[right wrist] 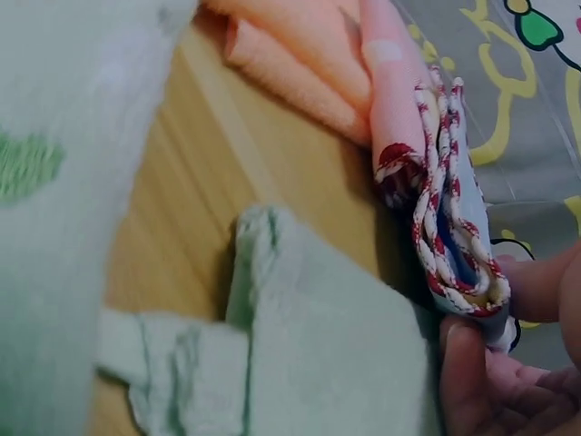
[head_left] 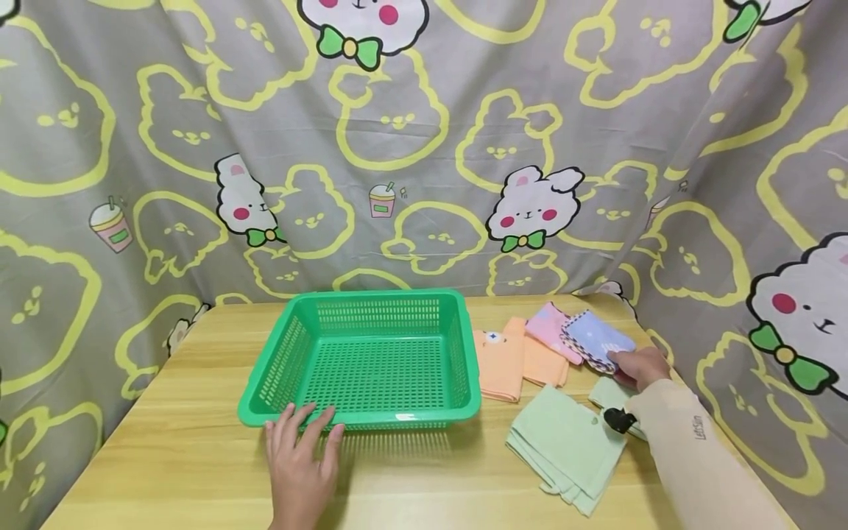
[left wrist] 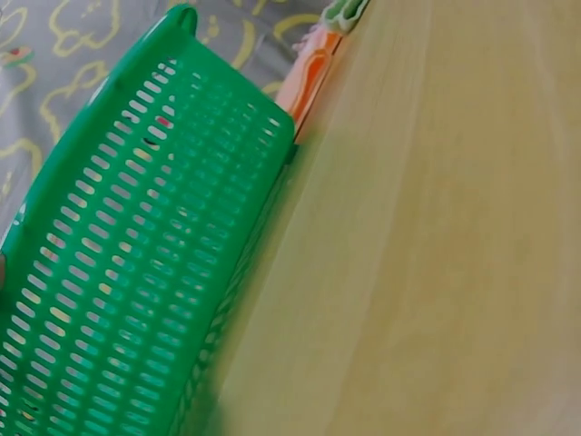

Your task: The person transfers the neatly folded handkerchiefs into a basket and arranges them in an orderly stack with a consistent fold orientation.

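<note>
At R of tbl point(head_left: 411, 478), R grip point(head_left: 644, 366) pinches blue cloth point(head_left: 596, 336).

The basket point(head_left: 351, 421) is bright green. The blue cloth point(head_left: 601, 338) is pale blue with white marks and a cord edge twisted in dark red and white. The pink cloth point(head_left: 550, 331) has paler patches; the orange cloths point(head_left: 500, 368) and green cloths point(head_left: 566, 442) are pastel. Yellow-tan grain streaks the table point(head_left: 165, 390). The grey curtain point(head_left: 437, 254) carries yellow outlines and white rabbits with green bows. The sleeve point(head_left: 695, 456) is cream with dark lettering.

Homelike nook: cartoon-print curtain point(head_left: 450, 169), wood-grain table point(head_left: 179, 412)
</note>
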A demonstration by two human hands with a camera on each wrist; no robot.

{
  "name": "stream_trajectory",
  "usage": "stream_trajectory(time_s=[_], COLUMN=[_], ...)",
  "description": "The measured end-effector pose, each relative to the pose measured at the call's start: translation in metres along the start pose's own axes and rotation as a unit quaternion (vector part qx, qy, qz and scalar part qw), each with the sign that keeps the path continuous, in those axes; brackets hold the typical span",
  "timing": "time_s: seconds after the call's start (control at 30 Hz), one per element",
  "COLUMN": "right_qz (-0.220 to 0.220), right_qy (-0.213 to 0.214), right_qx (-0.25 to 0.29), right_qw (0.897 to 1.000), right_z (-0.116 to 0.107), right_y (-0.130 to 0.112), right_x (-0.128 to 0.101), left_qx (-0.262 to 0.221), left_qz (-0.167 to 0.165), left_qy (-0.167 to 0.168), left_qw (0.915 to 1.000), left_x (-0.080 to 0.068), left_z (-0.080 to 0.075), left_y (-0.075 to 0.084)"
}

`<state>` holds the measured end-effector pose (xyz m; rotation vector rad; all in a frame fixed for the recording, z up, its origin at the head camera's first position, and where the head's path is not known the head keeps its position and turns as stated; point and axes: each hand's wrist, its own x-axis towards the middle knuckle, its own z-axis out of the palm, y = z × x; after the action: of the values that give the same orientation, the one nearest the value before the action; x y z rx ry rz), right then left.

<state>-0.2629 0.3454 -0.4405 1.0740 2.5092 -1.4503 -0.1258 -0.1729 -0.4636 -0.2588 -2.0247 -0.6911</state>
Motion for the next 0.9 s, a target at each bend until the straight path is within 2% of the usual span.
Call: stream_trajectory(time_s=[0.1,0.23,0.5,0.77,0.9], right_qz=[0.004,0.001,-0.003,-0.028,-0.046], right_qy=[-0.022,-0.047,-0.109,-0.105,-0.108], right_qx=[0.038,0.087,0.18,0.239,0.291], right_qw=[0.999,0.995,0.978,0.965,0.949], right_z=[0.0005,-0.0005,-0.003,0.0015,0.0022], right_y=[0.0007,0.0001,-0.0003,0.0012,-0.0009], right_x=[0.0021,0.0013,-0.0013,0.0049,0.0064], left_qx=[-0.01,-0.024,-0.033,-0.038,-0.038], left_qz=[0.002,0.0,-0.005,-0.008,-0.008], left_qy=[0.017,0.024,0.017,0.012,0.013], left_qw=[0.9998,0.9994,0.9993,0.9992,0.9992], left_x=[-0.0012,-0.0022,-0.0031,-0.0036,-0.0039], left_z=[0.0036,0.0061,0.006,0.0052,0.0055], left_y=[-0.0013,-0.003,-0.003,-0.0031,-0.0036])
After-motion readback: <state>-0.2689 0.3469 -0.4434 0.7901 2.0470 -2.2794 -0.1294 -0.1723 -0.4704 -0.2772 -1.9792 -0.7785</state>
